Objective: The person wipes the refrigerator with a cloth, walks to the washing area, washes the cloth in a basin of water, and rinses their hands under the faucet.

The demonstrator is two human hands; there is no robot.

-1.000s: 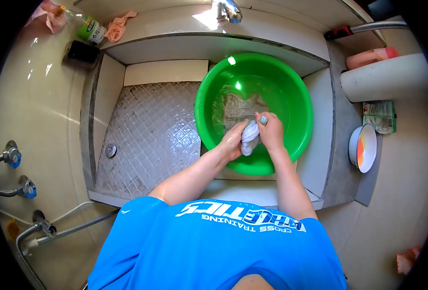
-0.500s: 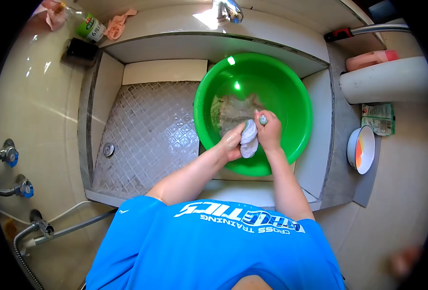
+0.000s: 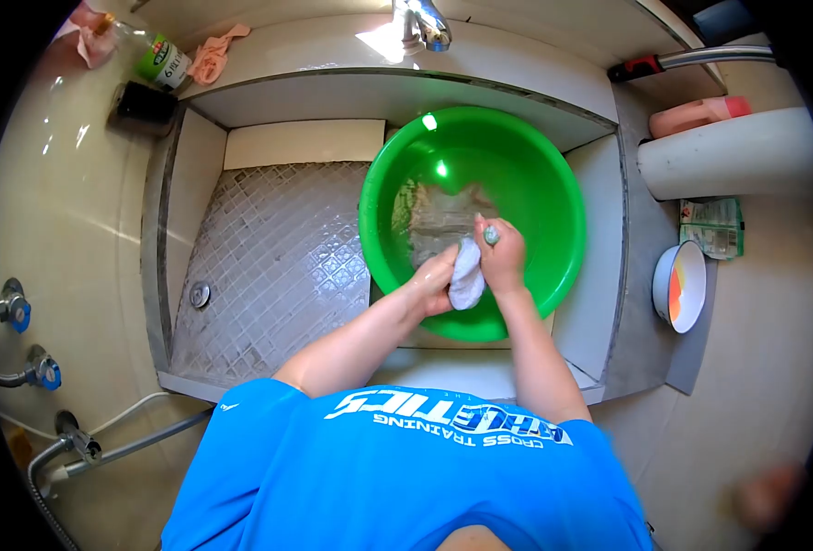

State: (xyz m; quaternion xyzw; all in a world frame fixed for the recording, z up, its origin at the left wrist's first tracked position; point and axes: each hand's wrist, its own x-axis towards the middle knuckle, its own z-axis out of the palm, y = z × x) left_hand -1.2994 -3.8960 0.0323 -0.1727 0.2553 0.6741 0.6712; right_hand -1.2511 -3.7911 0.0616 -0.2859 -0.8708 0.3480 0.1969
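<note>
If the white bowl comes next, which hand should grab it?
Probably the right hand: it's nearer the white bowl, which sits on that side of the green basin. The left hand is farther, gripping white cloth.

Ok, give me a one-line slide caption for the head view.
Left hand holding a white cloth beside the fisted right hand, over a green basin.

Bright all across the middle, and what a glare at twelve o'clock, a burnt-out patch right beside the tap! Two sharp glints pop inside the green basin; more streak the wall at ten. The lens bows straight edges, black closes in around the rim, and a pinkish shape smears at four.
</note>
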